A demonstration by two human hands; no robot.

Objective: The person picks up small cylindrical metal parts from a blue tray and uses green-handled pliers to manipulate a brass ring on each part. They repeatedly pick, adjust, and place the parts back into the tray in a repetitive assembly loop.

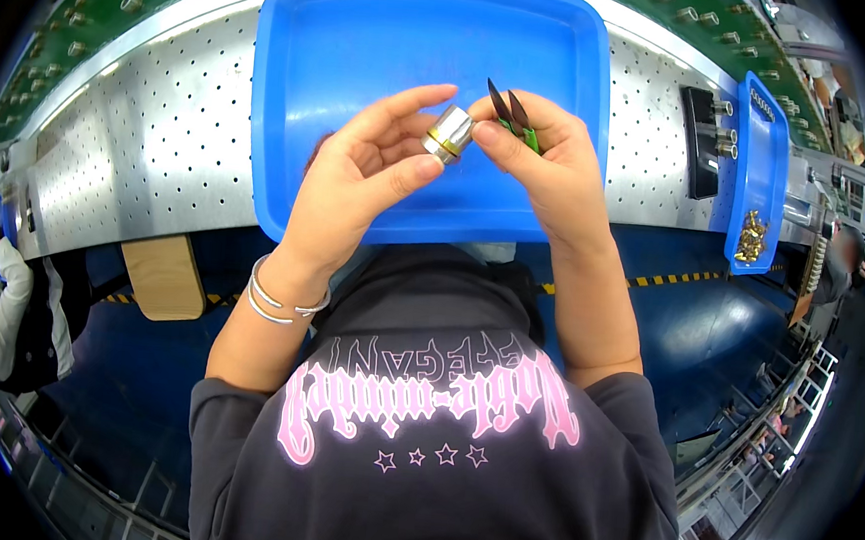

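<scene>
Between my hands, over a large blue tray [354, 24], is a short silvery metal cylinder [450, 134] with a yellowish ring round its lower part. My left hand [365, 160] is curled round its lower left side, with the thumb at its base. My right hand [551, 153] grips small green-handled snips [515, 123], their dark blades apart and pointing up and away from me. The right thumb and fingertips meet the cylinder's upper right side. Part of the snips' handles is hidden in the right palm.
The tray rests on a perforated metal bench [172, 121]. To the right lie a black holder [700, 143] with metal cylinders beside it and a narrow blue tray [778, 174] with small brass-coloured parts [751, 237]. A wooden stool [163, 276] is below left; another person [23, 312] is at far left.
</scene>
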